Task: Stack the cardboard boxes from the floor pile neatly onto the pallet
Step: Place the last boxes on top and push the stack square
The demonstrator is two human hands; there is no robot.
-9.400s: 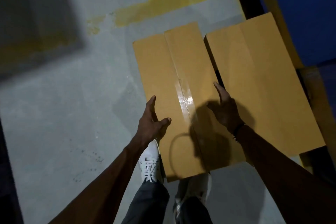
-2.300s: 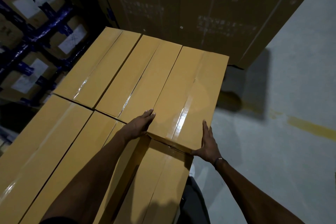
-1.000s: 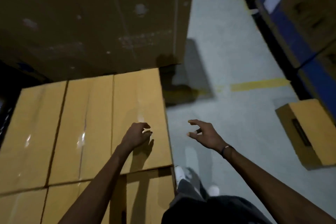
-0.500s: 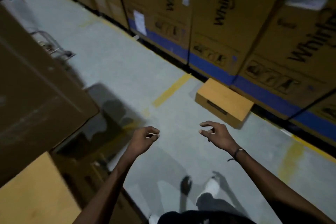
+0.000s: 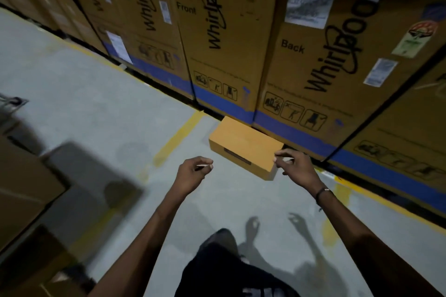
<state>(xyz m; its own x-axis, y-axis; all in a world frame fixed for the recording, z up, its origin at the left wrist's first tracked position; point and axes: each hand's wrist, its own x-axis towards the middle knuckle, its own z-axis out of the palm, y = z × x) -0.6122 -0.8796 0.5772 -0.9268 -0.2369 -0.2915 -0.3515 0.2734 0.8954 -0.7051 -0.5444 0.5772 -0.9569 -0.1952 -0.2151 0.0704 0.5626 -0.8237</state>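
With both arms stretched forward, left hand (image 5: pixel 193 171) and right hand (image 5: pixel 295 167) hang over the floor (image 5: pixel 96 108), fingers loosely curled, gripping nothing. Beyond them one cardboard box (image 5: pixel 243 146) sits on the floor, against the tall appliance cartons (image 5: pixel 229 31).
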